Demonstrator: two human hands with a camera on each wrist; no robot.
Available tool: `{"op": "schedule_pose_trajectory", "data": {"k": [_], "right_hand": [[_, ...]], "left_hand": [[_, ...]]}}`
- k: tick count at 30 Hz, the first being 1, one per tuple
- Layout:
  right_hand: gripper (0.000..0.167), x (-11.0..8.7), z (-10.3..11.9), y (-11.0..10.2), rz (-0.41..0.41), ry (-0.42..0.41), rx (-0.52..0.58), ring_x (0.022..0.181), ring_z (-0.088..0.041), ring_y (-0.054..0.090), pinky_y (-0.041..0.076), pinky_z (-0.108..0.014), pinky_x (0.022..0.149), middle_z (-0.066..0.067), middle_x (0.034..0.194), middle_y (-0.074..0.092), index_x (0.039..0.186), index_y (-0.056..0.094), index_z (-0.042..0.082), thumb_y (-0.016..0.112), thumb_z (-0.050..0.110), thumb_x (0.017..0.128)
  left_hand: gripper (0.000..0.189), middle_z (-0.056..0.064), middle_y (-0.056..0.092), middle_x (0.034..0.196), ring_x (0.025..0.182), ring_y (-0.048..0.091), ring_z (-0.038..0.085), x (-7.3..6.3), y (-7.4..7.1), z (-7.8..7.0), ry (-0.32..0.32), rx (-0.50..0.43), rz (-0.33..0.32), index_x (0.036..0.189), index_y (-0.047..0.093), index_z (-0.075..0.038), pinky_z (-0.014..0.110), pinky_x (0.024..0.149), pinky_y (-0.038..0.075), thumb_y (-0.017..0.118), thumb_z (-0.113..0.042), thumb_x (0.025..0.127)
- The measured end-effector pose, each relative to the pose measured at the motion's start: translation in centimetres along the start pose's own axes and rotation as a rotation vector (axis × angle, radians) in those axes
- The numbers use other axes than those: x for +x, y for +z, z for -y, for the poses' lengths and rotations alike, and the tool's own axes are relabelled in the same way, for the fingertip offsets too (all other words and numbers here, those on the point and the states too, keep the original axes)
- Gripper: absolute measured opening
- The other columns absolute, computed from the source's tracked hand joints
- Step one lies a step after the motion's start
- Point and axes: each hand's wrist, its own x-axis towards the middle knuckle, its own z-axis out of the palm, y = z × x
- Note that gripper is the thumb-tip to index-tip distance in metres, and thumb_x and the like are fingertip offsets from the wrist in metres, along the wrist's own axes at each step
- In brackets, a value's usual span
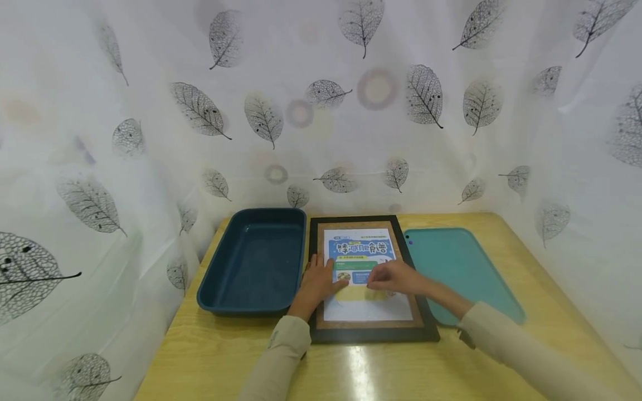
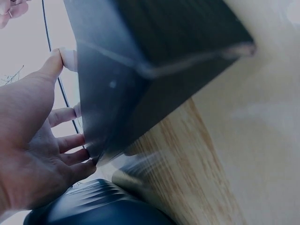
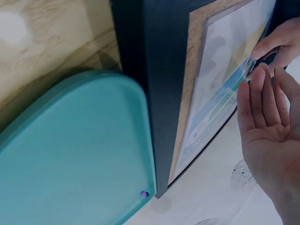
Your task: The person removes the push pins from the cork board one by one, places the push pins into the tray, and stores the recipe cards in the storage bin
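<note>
A printed poster (image 1: pixel 368 306) with blue and green panels lies on a cork board (image 1: pixel 417 312) in a black frame (image 1: pixel 373 335). My left hand (image 1: pixel 318 281) rests on the poster's left side with fingers spread; in the left wrist view its fingers reach over the frame's edge. Over the poster's middle is my right hand (image 1: pixel 396 277), fingers bent, thumb and index fingertips close together right at the paper. From the right wrist view its palm (image 3: pixel 274 140) shows, fingertips near the left hand's thumb. I cannot tell whether anything small is between those fingertips.
A deep dark blue tray (image 1: pixel 213 308) stands left of the frame. To the right, a shallow teal tray (image 1: pixel 461 267) lies against the frame, with a small purple piece (image 3: pixel 144 193) in its corner. A leaf-patterned curtain (image 1: pixel 321 139) surrounds the wooden table (image 1: pixel 220 362).
</note>
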Motion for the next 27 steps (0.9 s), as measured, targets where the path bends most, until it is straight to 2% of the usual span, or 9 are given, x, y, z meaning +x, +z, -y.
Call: {"op": "schedule_pose_trajectory", "data": {"k": [5, 11, 21, 27], "right_hand": [[0.009, 0.1, -1.0, -0.5, -0.100, 0.005, -0.037, 0.088, -0.010, 0.074, 0.060, -0.024, 0.079, 0.001, 0.096, 0.077, 0.101, 0.076, 0.009, 0.077, 0.015, 0.094], [0.007, 0.2, -3.2, -1.1, -0.200, 0.067, -0.074, 0.086, -0.014, 0.075, 0.061, -0.028, 0.079, 0.000, 0.093, 0.077, 0.100, 0.077, 0.008, 0.078, 0.012, 0.093], [0.009, -0.4, -4.5, -2.6, -0.284, 0.232, -0.094, 0.097, -0.027, 0.074, 0.061, -0.042, 0.086, -0.006, 0.099, 0.077, 0.104, 0.077, 0.006, 0.075, 0.009, 0.095], [0.013, -0.5, -5.3, -3.1, -0.321, 0.255, -0.126, 0.101, -0.032, 0.073, 0.059, -0.048, 0.090, -0.012, 0.103, 0.076, 0.108, 0.074, 0.002, 0.073, 0.006, 0.095]], "left_hand": [[0.085, 0.025, 0.025, 0.167, 0.155, 0.022, 0.043, 0.0, -0.1, -0.1, 0.000, 0.001, 0.006, 0.155, 0.045, -0.006, 0.055, 0.119, 0.035, 0.066, -0.062, 0.095], [0.084, 0.026, 0.025, 0.167, 0.154, 0.023, 0.044, 0.0, -0.2, -0.1, 0.009, 0.013, 0.008, 0.156, 0.045, -0.006, 0.055, 0.119, 0.036, 0.066, -0.061, 0.096], [0.083, 0.027, 0.026, 0.166, 0.154, 0.024, 0.045, 0.0, -0.2, 0.1, 0.014, 0.017, 0.001, 0.156, 0.044, -0.006, 0.056, 0.118, 0.036, 0.065, -0.060, 0.096], [0.083, 0.027, 0.024, 0.167, 0.154, 0.022, 0.045, 0.0, 0.0, 0.1, 0.012, 0.005, 0.009, 0.156, 0.044, -0.007, 0.056, 0.119, 0.036, 0.065, -0.061, 0.096]]}}
